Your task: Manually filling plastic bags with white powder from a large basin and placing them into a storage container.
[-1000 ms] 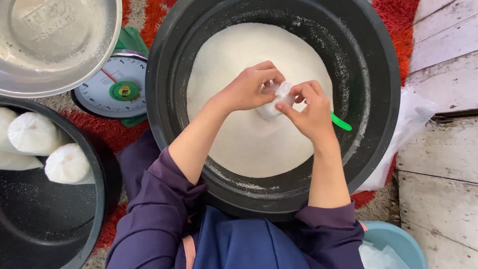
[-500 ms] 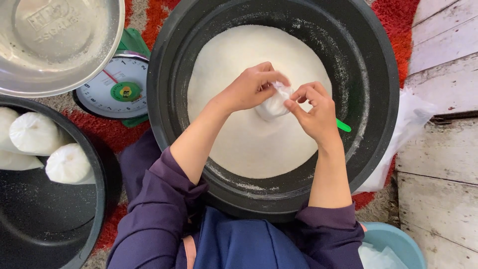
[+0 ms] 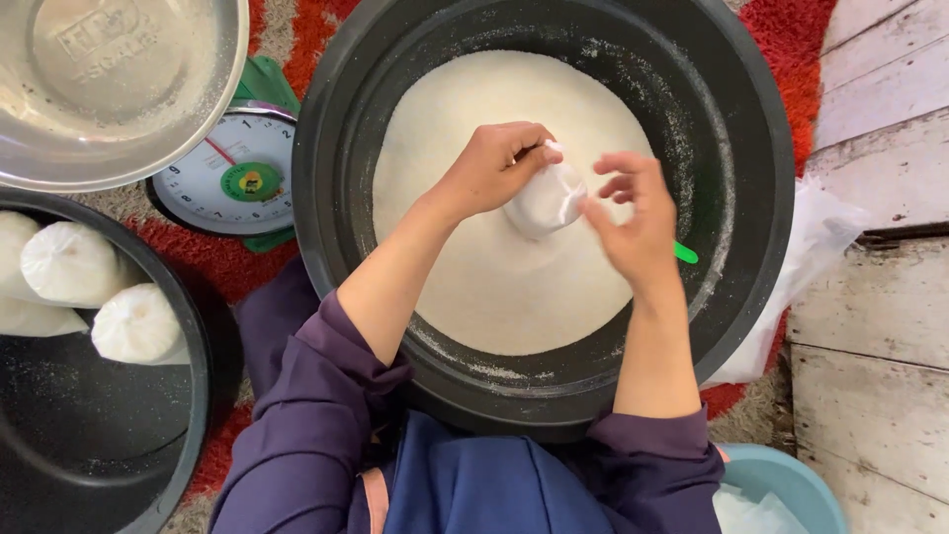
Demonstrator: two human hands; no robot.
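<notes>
We see L hand (image 3: 491, 170) over big black basin (image 3: 761, 148), fingers curled, grip closed on small white bag (image 3: 546, 200) w/ white powder, held above powder heap (image 3: 474, 267). R hand (image 3: 633, 222) just beside bag, fingers spread, grip loose, open; fingertips at bag's edge. Both forearms angled inward. Green handle (image 3: 686, 253) pokes out behind R hand.

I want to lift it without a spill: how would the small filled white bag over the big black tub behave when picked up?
The small bag bulges roundly in the left hand, so it is probably soft yet dense. Its thin film looks floppy near the right hand, and likely slippery. It may sag unsupported over the black tub.
</notes>
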